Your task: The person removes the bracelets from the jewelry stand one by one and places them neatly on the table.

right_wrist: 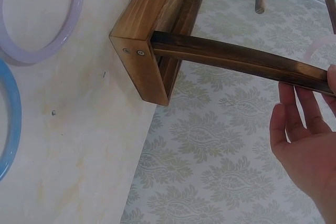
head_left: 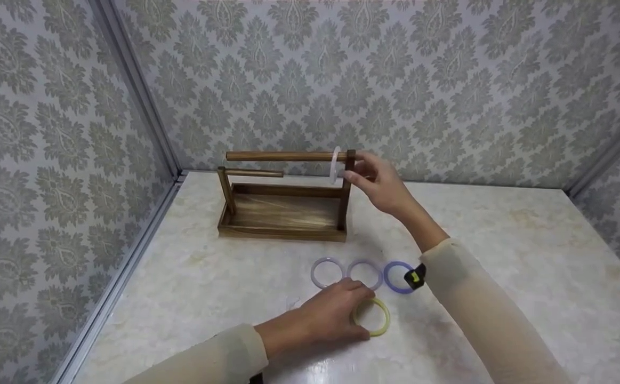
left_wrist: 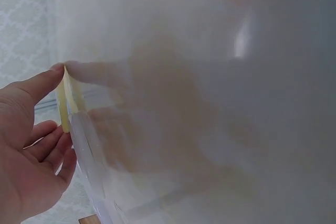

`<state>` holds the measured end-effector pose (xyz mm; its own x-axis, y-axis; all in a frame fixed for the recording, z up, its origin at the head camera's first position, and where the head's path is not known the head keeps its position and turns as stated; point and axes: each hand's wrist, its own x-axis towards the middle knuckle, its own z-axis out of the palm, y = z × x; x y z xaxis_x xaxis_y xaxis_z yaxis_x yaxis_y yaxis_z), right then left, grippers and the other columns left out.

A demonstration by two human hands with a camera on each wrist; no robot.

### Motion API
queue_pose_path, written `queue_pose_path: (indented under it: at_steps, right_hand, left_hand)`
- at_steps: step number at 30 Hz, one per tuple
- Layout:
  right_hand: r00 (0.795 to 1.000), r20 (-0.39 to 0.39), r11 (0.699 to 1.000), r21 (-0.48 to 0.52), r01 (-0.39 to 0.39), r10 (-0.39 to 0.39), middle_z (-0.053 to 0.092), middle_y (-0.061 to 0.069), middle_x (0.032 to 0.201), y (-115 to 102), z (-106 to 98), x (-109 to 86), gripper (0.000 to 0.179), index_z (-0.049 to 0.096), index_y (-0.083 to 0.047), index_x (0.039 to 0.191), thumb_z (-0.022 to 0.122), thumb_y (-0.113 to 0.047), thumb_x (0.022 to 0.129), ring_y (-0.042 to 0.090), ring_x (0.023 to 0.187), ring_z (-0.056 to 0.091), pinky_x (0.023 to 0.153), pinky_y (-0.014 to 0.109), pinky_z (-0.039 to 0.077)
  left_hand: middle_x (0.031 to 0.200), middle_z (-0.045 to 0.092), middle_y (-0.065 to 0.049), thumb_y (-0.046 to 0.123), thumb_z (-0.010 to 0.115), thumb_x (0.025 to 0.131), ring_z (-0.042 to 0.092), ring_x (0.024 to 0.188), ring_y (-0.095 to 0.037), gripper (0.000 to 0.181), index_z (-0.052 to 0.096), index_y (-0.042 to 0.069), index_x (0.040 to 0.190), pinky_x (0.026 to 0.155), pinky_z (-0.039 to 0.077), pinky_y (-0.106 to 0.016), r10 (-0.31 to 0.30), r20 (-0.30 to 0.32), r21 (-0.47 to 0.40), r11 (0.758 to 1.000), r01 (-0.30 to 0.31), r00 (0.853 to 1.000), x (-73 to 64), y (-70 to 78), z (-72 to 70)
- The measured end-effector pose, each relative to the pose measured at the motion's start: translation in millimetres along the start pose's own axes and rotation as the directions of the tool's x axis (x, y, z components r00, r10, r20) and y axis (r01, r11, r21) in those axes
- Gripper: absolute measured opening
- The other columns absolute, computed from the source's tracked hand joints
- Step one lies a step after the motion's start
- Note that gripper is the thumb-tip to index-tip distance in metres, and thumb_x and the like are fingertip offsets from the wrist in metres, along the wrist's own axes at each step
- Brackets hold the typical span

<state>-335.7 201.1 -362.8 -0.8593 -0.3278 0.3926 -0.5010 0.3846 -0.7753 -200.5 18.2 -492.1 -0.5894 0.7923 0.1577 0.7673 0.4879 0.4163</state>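
My left hand is low over the table, its thumb and fingers holding a yellow bangle by opposite edges. In the left wrist view, the yellow bangle spans from thumb to fingers. Up at the right post of a brown wooden display stand, my right hand grips the wood, with the thumb on one side and fingers behind. The right wrist view shows its fingers against the post. A pale pinkish-white bangle hangs on the upper bar, close to the thumb.
Beyond my left hand lie a pale lilac bangle, a lilac bangle and a blue bangle in a row. The stand's shorter, lower bar reaches inward from its left post. Patterned walls border the marbled table.
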Motion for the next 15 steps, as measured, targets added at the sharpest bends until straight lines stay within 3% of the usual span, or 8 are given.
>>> queue_pose_path:
  at_steps: [5,10,15]
  right_hand:
    - [1.0,0.0,1.0,-0.009,0.002,-0.002,0.073,0.012,0.117,0.7,0.6,0.1,0.039,0.063,-0.012,0.144,0.067,-0.025,0.108,0.026,0.104,0.069,0.09,0.043,0.053]
    - [1.0,0.004,1.0,0.008,-0.011,0.011,0.073,0.015,0.119,0.4,0.8,0.6,0.039,0.063,-0.011,0.143,0.067,-0.025,0.108,0.028,0.107,0.069,0.092,0.045,0.053]
    - [1.0,0.011,1.0,0.0,-0.012,0.012,0.073,0.013,0.118,0.3,0.6,0.2,0.037,0.064,-0.013,0.143,0.067,-0.026,0.108,0.028,0.106,0.07,0.09,0.044,0.052]
  left_hand:
    - [0.128,0.064,0.003,0.039,0.093,0.081,0.059,0.121,-0.011,0.066,0.067,0.013,0.136,0.105,0.047,-0.023,0.007,-0.012,-0.002,1.0,-0.007,1.0,-1.2,-0.7,1.3]
    - [0.126,0.064,0.003,0.038,0.093,0.081,0.059,0.12,-0.012,0.064,0.068,0.012,0.134,0.103,0.049,-0.027,0.029,-0.037,0.008,1.0,-0.029,0.999,-2.6,-1.8,1.3]
    - [0.126,0.065,0.003,0.039,0.092,0.083,0.06,0.121,-0.014,0.062,0.069,0.01,0.132,0.102,0.05,-0.03,0.033,-0.069,0.007,0.999,-0.032,0.997,-3.9,-2.1,-8.7]
